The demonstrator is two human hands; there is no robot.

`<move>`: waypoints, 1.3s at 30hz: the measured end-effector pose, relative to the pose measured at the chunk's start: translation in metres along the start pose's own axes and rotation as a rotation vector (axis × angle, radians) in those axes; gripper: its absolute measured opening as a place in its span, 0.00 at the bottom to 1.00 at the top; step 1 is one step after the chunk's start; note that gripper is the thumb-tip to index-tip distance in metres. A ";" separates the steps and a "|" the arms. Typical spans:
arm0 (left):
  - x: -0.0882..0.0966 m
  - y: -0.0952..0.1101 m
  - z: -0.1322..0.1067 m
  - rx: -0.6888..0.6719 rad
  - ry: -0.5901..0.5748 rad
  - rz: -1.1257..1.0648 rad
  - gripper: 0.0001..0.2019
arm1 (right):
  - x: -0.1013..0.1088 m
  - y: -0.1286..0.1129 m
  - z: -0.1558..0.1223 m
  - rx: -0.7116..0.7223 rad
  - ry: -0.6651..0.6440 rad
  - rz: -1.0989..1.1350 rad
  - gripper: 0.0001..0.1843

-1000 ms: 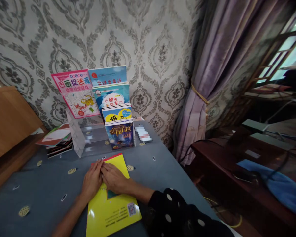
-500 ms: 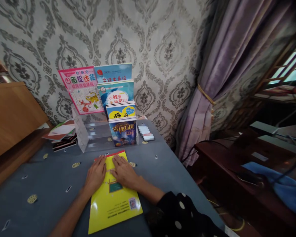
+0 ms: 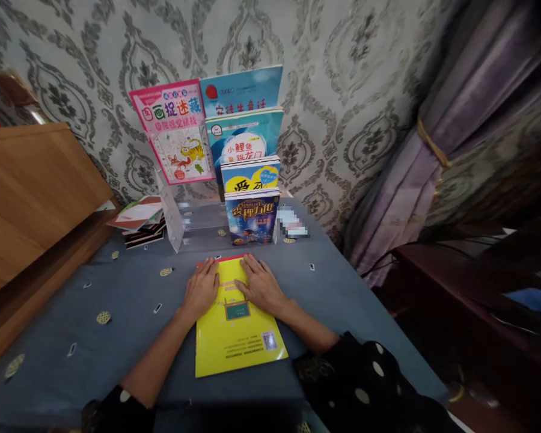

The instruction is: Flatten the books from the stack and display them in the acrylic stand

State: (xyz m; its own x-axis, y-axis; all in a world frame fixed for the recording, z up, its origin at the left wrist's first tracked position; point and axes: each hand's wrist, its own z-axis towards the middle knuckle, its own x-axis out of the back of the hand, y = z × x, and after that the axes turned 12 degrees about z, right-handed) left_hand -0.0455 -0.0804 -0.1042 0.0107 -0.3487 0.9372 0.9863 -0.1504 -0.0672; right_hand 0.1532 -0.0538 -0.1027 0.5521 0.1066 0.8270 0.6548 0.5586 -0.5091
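Observation:
A yellow book [image 3: 234,349] with a red top edge lies flat on the blue tablecloth, its printed text upside down or too small to read. My left hand [image 3: 202,290] rests on its upper left side, fingers stretched out. On the upper right side lies my right hand [image 3: 262,285], fingers flat and the thumb apart, pointing inward. Both palms press on the cover without gripping it. Just beyond the book stands a clear stepped book rack [image 3: 174,225]. It holds a pink-bordered picture book [image 3: 175,132] at the upper left and several blue books on the right, a dark blue book [image 3: 252,219] in front.
Left of the rack lies a pile of thin books [image 3: 137,222]. A wooden cabinet [image 3: 36,192] borders the table's left side. Right of the rack is a small blurred-out item [image 3: 292,222]. A purple curtain [image 3: 433,132] and a dark red desk [image 3: 433,300] stand to the right.
The view has shifted, so the table and rack appear farther right and higher. Both hands stay flat on the yellow book, which looks straighter in view.

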 end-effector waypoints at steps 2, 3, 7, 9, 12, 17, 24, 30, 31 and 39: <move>0.000 0.000 0.000 0.006 0.002 -0.004 0.19 | 0.001 0.001 0.002 -0.024 -0.005 -0.014 0.32; 0.000 0.000 0.000 0.007 0.002 -0.009 0.19 | 0.002 0.001 0.003 -0.031 -0.008 -0.021 0.32; -0.001 -0.002 0.000 0.002 0.000 -0.025 0.18 | 0.002 0.006 0.007 -0.042 -0.017 -0.050 0.32; -0.001 -0.003 0.000 -0.001 0.000 -0.041 0.18 | 0.003 0.009 0.009 -0.043 -0.018 -0.059 0.32; -0.002 -0.004 0.000 -0.004 -0.005 -0.047 0.18 | 0.004 0.013 0.013 -0.035 -0.016 -0.066 0.31; -0.005 -0.006 0.000 -0.013 0.013 -0.040 0.19 | 0.006 0.017 0.015 -0.029 0.011 -0.051 0.29; -0.010 -0.008 0.000 -0.018 0.042 -0.078 0.19 | 0.004 0.024 0.015 0.011 0.043 -0.001 0.28; -0.006 -0.006 0.000 -0.034 0.036 -0.052 0.19 | 0.007 0.024 0.014 0.007 0.027 0.003 0.27; -0.005 -0.005 0.001 -0.039 0.040 -0.047 0.18 | 0.007 0.024 0.014 0.010 0.025 0.002 0.27; 0.001 -0.004 0.003 -0.067 0.025 -0.036 0.18 | 0.006 0.025 0.014 0.014 0.029 -0.008 0.26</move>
State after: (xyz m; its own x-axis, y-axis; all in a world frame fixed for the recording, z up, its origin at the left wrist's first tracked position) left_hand -0.0485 -0.0776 -0.1019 -0.0296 -0.3648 0.9306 0.9728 -0.2243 -0.0570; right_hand 0.1661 -0.0280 -0.1073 0.5616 0.0778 0.8238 0.6523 0.5709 -0.4986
